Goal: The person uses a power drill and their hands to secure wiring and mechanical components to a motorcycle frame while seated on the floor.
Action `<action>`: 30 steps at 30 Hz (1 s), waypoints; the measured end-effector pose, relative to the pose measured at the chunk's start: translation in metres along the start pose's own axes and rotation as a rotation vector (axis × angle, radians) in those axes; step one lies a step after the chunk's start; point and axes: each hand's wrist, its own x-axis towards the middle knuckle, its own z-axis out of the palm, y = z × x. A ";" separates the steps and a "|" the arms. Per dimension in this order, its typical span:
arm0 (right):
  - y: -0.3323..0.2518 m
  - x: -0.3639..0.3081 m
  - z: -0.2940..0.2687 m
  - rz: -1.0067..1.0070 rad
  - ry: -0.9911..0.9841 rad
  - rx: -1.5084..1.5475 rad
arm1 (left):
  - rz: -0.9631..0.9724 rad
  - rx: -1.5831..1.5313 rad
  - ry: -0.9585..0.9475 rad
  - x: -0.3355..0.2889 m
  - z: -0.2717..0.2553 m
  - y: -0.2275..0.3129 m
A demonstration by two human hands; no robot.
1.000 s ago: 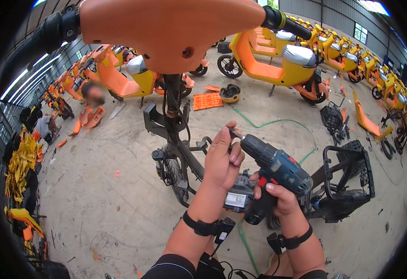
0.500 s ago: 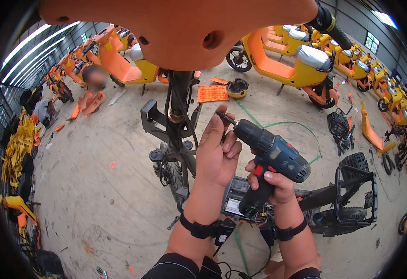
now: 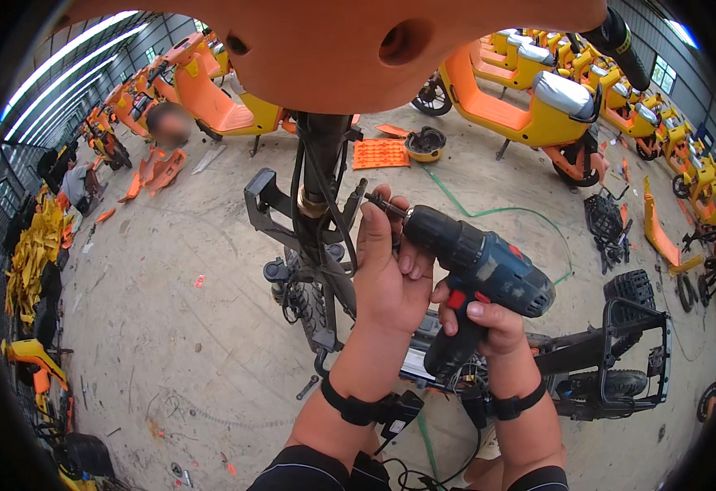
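"Where's the cordless drill (image 3: 476,255)?"

"Right of the steering column (image 3: 318,159), above the floor. Your right hand (image 3: 489,326) is wrapped round its handle (image 3: 453,347); your left hand (image 3: 392,274) pinches the driver bit (image 3: 389,206) at its left end."

"How will it handle?"

"Probably heavy and rigid, so grip high on the handle. That slim metal bit may slip; pinch it near the chuck (image 3: 428,227)."

Reads bright. Draws light from roof strips (image 3: 65,57) upper left and window (image 3: 663,74) upper right. Casts soft shadows on floor (image 3: 210,327). Glares slightly off silver seat cover (image 3: 565,92). Bends, fringes blue near edges. Looks sharp on drill (image 3: 497,274), smeared over one head (image 3: 169,124).
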 end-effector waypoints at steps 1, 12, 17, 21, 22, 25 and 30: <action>0.000 0.000 0.001 0.003 -0.001 -0.011 | 0.000 -0.005 0.011 0.000 0.001 0.000; -0.006 0.000 0.002 0.007 -0.004 -0.051 | -0.001 0.007 0.020 0.001 0.002 -0.001; -0.008 0.001 0.008 -0.011 0.014 -0.067 | -0.031 -0.076 -0.100 -0.004 0.001 0.003; -0.004 0.003 0.009 0.012 0.060 -0.045 | -0.024 -0.053 -0.016 -0.002 0.001 0.002; -0.003 0.003 0.008 0.010 0.058 -0.035 | -0.014 -0.039 0.013 -0.001 0.002 0.000; -0.001 0.004 0.009 0.006 0.057 -0.006 | 0.008 -0.012 0.066 -0.002 0.012 -0.001; -0.001 0.005 0.012 0.014 0.060 0.014 | 0.010 -0.020 0.062 -0.004 0.013 0.000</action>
